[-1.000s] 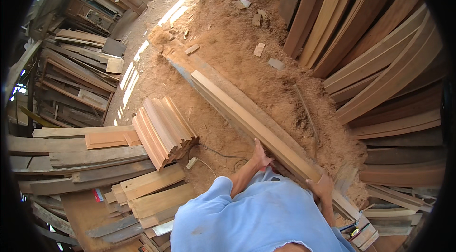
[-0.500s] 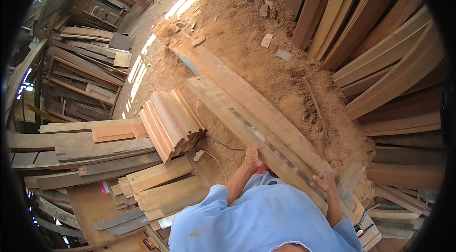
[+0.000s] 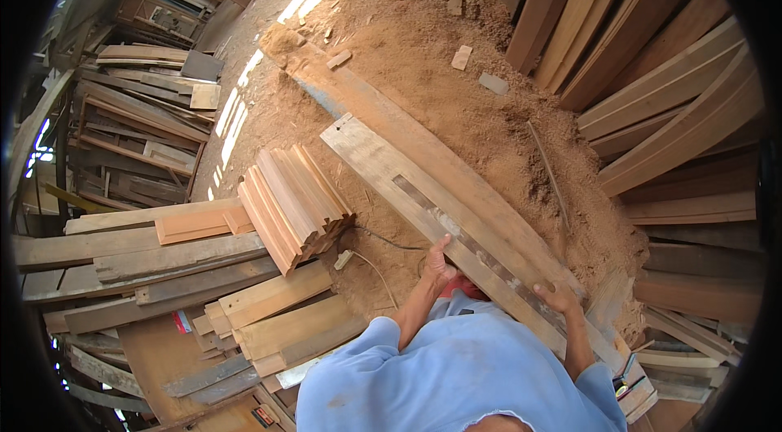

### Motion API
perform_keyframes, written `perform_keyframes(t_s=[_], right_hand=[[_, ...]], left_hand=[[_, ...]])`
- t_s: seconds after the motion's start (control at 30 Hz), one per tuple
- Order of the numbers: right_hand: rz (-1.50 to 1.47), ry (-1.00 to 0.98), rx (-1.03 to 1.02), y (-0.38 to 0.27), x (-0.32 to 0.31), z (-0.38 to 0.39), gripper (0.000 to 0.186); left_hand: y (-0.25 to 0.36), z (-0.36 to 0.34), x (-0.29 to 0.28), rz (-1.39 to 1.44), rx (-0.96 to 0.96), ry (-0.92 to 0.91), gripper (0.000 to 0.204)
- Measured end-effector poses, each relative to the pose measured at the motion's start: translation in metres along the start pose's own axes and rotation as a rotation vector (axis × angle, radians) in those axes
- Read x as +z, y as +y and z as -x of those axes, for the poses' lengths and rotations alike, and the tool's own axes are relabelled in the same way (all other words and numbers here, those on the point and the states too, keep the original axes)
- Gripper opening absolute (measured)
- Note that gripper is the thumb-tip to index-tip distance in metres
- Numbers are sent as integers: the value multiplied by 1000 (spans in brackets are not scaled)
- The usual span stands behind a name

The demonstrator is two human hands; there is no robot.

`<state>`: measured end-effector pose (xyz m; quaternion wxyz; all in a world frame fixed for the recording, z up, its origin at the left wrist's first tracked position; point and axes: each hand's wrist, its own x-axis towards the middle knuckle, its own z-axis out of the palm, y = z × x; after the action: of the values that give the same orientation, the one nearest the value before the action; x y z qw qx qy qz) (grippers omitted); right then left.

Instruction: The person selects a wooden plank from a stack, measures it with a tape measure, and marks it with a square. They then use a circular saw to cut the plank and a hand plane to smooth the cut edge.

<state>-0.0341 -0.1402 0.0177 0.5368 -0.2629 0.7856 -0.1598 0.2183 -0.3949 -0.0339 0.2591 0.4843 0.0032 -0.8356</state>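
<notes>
A long wooden plank (image 3: 371,156) lies slantwise in front of me, with a dark recessed strip and pale smears along its face. My left hand (image 3: 438,266) grips its near edge, thumb up on the face and fingers hidden below. Further down, my right hand (image 3: 558,298) holds the far edge, its thumb reaching over the face and its other fingers mostly out of sight. Beneath and beyond the plank runs a broad, sawdust-covered board or beam (image 3: 407,124), blue-grey on its side. The plank's near end passes beside my blue shirt.
Left of me, a bundle of moulded reddish strips (image 3: 293,204) sits by stacked boards (image 3: 195,257). A cable with a pale connector (image 3: 344,259) lies on the ground. Sawdust (image 3: 456,122) spreads beyond the beam, with offcuts on it. Tall planks (image 3: 562,8) lean at right.
The plank has tilted slightly, showing more of its recessed face. My left thumb stands more upright, and my right hand has shifted along the far edge with its grip loosened a little.
</notes>
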Motion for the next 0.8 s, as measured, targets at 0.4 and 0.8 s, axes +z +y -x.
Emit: perform_keyframes(t_s=[0.4,0.8], right_hand=[[-3,170,139,7,-9,-65,97],[-28,216,219,-25,-12,-34,81]], left_hand=[[38,-65,60,-188,-91,-56,58],[60,-76,56,-770,-137,15,68]])
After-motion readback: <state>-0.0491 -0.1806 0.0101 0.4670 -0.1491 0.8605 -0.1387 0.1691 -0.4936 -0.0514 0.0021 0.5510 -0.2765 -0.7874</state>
